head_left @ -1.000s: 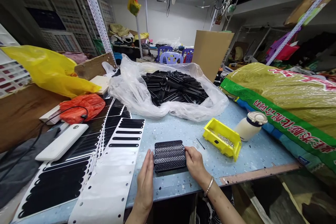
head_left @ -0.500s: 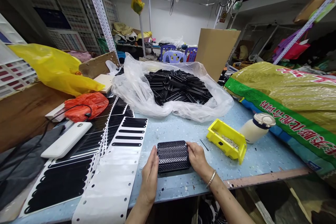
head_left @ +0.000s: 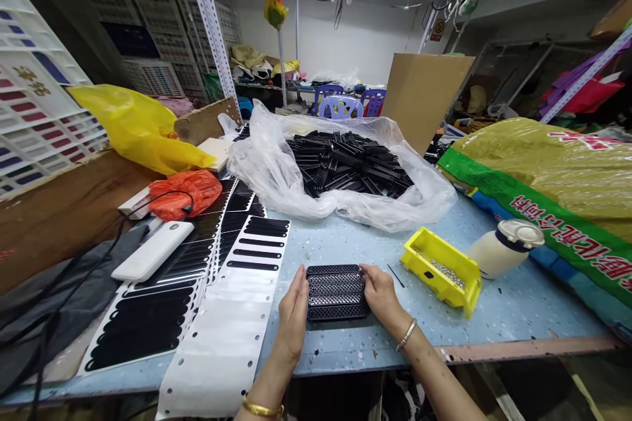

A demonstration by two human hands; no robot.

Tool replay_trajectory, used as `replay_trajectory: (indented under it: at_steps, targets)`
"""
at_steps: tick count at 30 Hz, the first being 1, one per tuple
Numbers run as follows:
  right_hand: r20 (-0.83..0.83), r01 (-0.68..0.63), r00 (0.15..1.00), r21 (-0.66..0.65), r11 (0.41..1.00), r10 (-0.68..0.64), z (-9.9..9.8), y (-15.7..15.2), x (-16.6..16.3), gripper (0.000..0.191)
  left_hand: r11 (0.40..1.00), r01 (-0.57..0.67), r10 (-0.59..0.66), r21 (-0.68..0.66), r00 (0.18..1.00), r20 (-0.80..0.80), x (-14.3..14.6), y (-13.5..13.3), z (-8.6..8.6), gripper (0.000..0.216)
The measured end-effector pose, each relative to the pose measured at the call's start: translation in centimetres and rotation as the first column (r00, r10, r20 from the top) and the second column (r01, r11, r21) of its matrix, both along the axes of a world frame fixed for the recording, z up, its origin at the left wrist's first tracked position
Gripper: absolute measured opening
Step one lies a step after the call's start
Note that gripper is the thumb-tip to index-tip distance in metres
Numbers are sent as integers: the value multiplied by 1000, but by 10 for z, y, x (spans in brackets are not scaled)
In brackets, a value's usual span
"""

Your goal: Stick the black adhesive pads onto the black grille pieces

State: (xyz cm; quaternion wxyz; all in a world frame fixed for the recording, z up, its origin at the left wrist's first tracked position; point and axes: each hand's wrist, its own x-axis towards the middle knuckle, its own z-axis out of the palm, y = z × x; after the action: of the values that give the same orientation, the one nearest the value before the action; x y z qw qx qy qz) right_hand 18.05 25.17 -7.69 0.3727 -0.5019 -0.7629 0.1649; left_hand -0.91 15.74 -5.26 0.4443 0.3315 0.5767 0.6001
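Two hands are steadying the black mesh point(head_left: 336, 293) by its opposite ends, near the front edge of the counter point(head_left: 340, 243).

Good handling here is probably calling for light, matched pressure from both sides, so that the strips are lying flush and none is bowing or slipping out of line. The left hand point(head_left: 293, 312) is pressing flat against the left end, its fingers reaching out straight and close together, not curling round it. The right hand point(head_left: 382, 293) is gripping the right end with bent fingers, though their undersides are hiding from view. Whether the mesh is resting fully on the counter is hard to tell.
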Motion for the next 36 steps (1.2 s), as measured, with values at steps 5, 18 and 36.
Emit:
replay_trajectory:
  at_steps: [5, 18, 36]
  targets:
    - [12, -24, 1000, -24, 999, 25, 1, 2, -2, 37, 1000, 12, -12, -2, 1000, 7, -1, 1, -2, 59]
    - [-13, -39, 999, 38, 999, 39, 4, -9, -4, 32, 1000, 7, -7, -5, 998, -56, 6, 0, 0, 53]
    - [90, -25, 996, -7, 1000, 26, 7, -44, 15, 32, 997, 17, -26, -79, 994, -111, 23, -43, 11, 59]
